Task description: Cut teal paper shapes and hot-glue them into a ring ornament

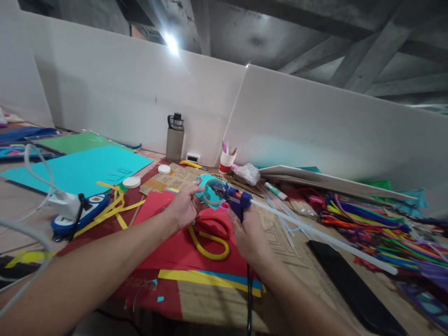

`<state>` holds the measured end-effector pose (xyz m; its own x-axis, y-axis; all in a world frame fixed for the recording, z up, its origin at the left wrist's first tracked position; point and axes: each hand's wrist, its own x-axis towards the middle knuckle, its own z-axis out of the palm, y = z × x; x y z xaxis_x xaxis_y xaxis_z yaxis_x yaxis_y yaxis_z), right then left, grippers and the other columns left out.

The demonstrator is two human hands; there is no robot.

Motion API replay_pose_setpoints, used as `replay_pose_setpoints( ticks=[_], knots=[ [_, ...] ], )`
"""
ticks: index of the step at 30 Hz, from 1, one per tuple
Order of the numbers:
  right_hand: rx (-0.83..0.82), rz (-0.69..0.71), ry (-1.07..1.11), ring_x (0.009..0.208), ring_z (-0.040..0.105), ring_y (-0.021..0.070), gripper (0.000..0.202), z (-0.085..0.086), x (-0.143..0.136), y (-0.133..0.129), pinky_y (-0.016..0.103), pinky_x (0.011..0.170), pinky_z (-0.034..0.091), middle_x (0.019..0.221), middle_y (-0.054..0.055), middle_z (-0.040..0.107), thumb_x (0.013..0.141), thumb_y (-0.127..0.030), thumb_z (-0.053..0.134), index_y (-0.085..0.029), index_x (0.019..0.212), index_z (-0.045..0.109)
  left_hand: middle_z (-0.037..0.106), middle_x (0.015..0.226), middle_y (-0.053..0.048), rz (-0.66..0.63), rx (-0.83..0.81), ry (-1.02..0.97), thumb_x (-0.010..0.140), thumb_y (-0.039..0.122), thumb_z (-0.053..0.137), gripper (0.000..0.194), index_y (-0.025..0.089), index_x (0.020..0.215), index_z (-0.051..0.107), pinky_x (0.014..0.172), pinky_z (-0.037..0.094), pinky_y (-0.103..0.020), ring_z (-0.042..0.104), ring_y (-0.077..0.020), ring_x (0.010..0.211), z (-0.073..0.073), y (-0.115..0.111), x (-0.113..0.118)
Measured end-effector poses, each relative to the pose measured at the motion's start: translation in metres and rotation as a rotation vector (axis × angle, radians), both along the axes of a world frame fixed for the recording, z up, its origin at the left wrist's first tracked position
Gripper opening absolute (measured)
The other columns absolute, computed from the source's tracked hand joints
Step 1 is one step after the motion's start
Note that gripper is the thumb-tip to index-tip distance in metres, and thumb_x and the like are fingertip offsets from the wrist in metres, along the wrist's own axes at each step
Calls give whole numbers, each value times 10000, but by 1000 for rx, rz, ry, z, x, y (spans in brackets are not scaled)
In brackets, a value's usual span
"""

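Observation:
My right hand (248, 231) is wrapped round the handle of a blue hot glue gun (239, 199), a long clear glue stick (325, 237) jutting from its back. The gun's nozzle points left, at a round light-blue paper piece with a ring-like rim (210, 190). My left hand (185, 205) pinches that piece at its left edge. Below both hands, scissors with red and yellow handles (212, 249) lie on red paper sheets (164, 252). The nozzle's exact contact with the piece is too small to tell.
A bottle (175, 140), a paper cup with pens (227, 161) and a glue tube (276, 191) stand or lie behind. Pipe cleaners (378, 228) and a black phone (353, 284) are at right. Blue paper (84, 168), yellow strips (119, 205) and a power strip (84, 214) are at left.

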<state>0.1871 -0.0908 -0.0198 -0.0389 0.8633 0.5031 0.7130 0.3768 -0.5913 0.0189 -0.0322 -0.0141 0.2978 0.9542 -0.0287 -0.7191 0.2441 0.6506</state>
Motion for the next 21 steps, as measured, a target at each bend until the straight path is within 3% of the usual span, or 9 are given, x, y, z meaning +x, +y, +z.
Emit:
replay_pose_setpoints(
  ticks=[8, 11, 16, 21],
  knots=[
    [6, 47, 61, 954, 595, 259, 349, -1, 0, 3, 397, 811, 467, 1047, 111, 642, 888, -329, 437, -186, 1193, 527, 701, 842, -74, 7, 91, 61, 741, 43, 540, 210, 112, 927, 611, 676, 575, -323, 675, -163, 700, 6, -4, 1],
    [2, 53, 73, 958, 597, 257, 358, -1, 0, 3, 395, 812, 470, 1051, 109, 643, 890, -349, 437, -189, 1198, 526, 700, 791, -70, 8, 60, 58, 749, 51, 527, 194, 107, 910, 619, 663, 576, -344, 669, -167, 660, 9, -5, -1],
    [-22, 14, 38, 910, 605, 262, 341, 0, -1, 2, 397, 783, 474, 1015, 115, 647, 879, -343, 452, -163, 1154, 544, 696, 750, -80, 40, -9, 123, 787, 193, 587, 149, 94, 885, 642, 564, 573, -320, 652, -169, 593, 6, -1, 0],
    [36, 26, 0, 961, 591, 256, 364, -1, -1, 3, 387, 812, 465, 1077, 123, 630, 883, -314, 442, -156, 1202, 517, 697, 804, -72, 59, 4, 156, 772, 172, 619, 167, 109, 924, 644, 610, 582, -329, 654, -156, 621, 2, 1, 3]
  ],
)
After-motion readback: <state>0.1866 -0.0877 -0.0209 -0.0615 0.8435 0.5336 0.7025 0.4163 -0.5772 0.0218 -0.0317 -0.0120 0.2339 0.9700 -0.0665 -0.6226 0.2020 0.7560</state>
